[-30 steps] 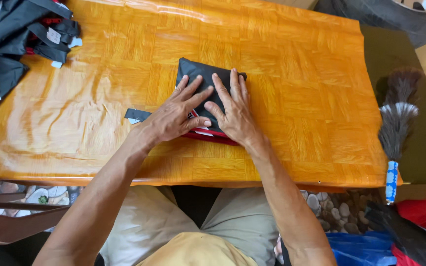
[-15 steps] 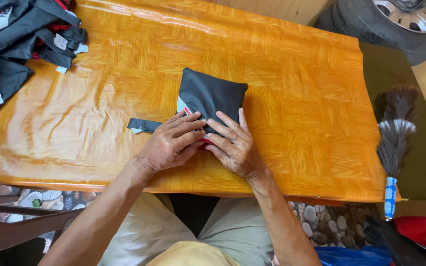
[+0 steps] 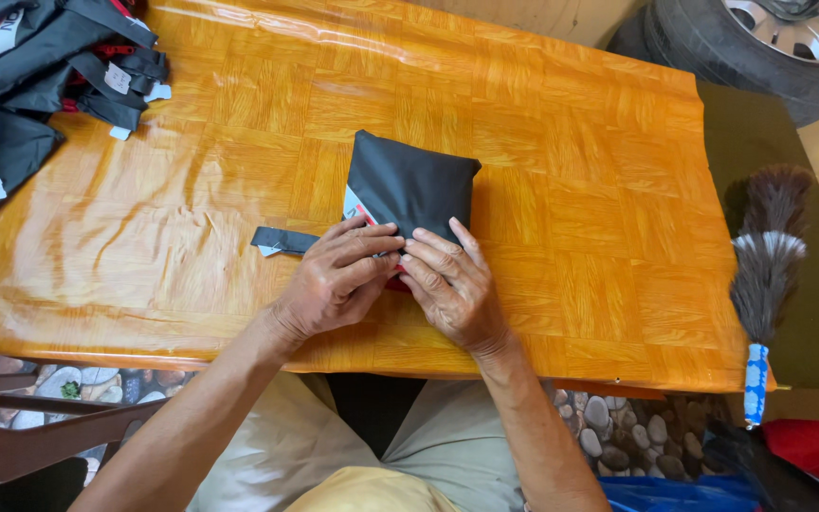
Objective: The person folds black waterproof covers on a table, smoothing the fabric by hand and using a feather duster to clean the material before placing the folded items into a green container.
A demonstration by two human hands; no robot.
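A folded black fabric pouch (image 3: 414, 182) with red and white trim lies in the middle of the orange wood-pattern table (image 3: 571, 237). A black strap (image 3: 282, 241) with a small tag sticks out to its left. My left hand (image 3: 334, 280) and my right hand (image 3: 452, 284) meet at the pouch's near edge, fingers curled and pinching the fabric there. A strip of red shows under my fingers. The near part of the pouch is hidden by both hands.
A heap of black garments with white tags (image 3: 40, 66) sits on the table's far left corner. A feather duster (image 3: 765, 275) lies off the table's right edge. A car tyre (image 3: 760, 43) stands at the far right. A pebble floor lies under the table.
Both hands slid back from lying flat on the pouch to its near edge and now pinch it. The pouch looks puffier and more of its black top shows.
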